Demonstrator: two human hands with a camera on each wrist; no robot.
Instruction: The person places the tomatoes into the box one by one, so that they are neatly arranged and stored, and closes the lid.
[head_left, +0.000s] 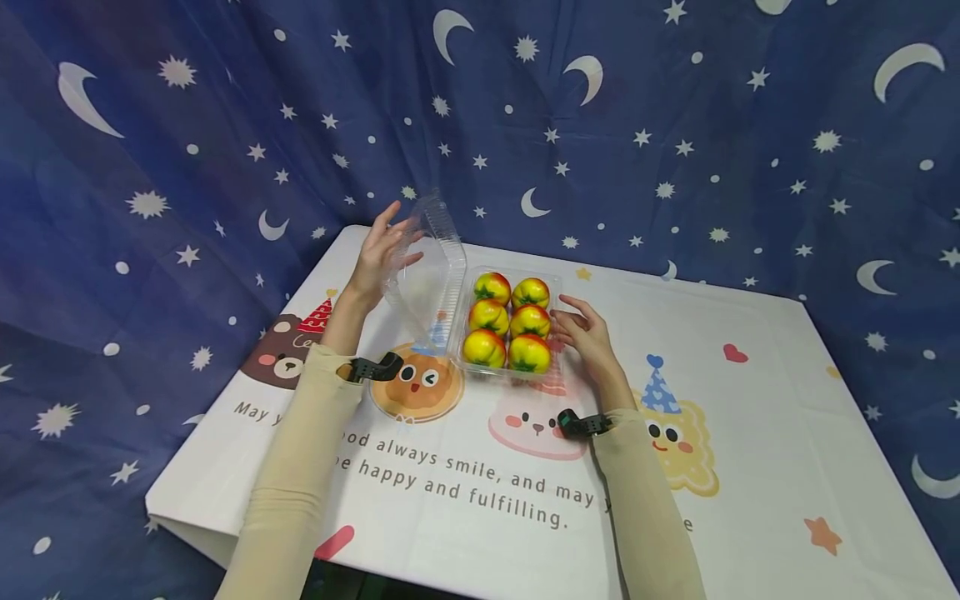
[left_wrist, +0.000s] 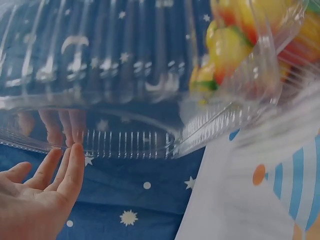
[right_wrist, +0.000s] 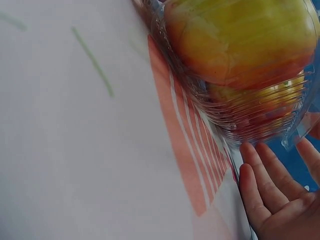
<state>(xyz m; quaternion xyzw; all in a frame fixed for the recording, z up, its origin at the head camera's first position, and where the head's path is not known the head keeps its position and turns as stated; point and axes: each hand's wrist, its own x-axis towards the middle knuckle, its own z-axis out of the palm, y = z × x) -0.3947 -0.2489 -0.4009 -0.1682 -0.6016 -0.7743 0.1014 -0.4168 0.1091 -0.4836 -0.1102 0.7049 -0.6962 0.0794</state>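
Observation:
A clear plastic clamshell box [head_left: 459, 363] stands on the table with its lid [head_left: 427, 283] raised on the left. Several round yellow-and-red fruits with green star-shaped bases [head_left: 529, 321] fill its tray in two columns. My left hand [head_left: 378, 258] is at the lid's outer side, fingers extended, and in the left wrist view the fingertips [left_wrist: 75, 150] meet the lid's edge. On the other side, my right hand [head_left: 588, 333] has its fingers against the tray's right wall. The right wrist view shows those fingertips [right_wrist: 247, 149] at the ribbed plastic below a fruit [right_wrist: 240, 40].
A white tablecloth [head_left: 750, 433] with cartoon prints and lettering covers the table. Behind and to the left hangs a dark blue curtain [head_left: 637, 100] with moons and stars. Each wrist carries a black camera strap [head_left: 375, 367].

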